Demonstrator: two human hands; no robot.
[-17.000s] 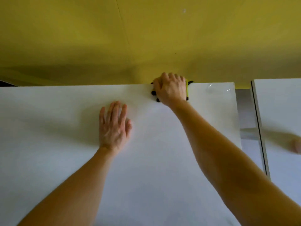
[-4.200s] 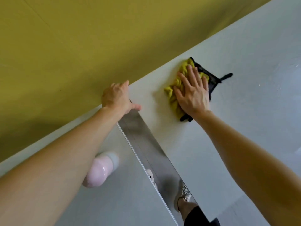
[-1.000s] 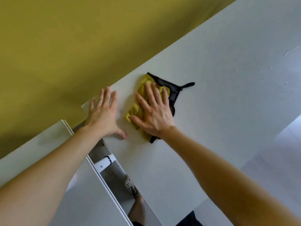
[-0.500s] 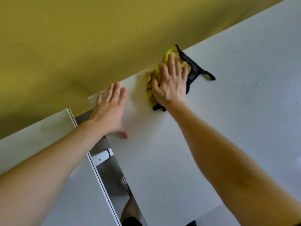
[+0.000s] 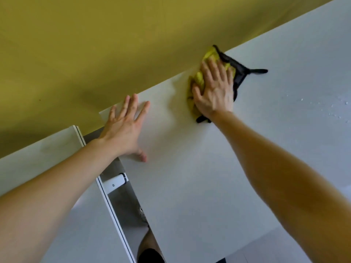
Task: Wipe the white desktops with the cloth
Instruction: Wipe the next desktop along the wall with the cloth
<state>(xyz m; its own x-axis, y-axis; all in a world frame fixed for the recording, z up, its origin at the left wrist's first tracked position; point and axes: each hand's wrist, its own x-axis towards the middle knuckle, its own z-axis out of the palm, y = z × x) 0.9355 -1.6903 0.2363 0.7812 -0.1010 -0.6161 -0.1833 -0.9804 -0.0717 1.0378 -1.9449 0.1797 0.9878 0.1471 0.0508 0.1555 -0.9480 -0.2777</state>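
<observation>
Yellow-and-black cloth (image 5: 237,72) lies under my right hand (image 5: 214,90), whose straight, slightly spread fingers (image 5: 210,67) press it onto the white desktop (image 5: 209,168), with the yellow wall (image 5: 95,54) just beyond my fingertips. Since half a second ago it has slid rightward along that far edge, well apart from my left hand (image 5: 123,133). That hand has stayed flat, fingers fanned, at the desktop's corner, with the gap (image 5: 123,202) and the neighbouring desktop (image 5: 38,154) to its left.
</observation>
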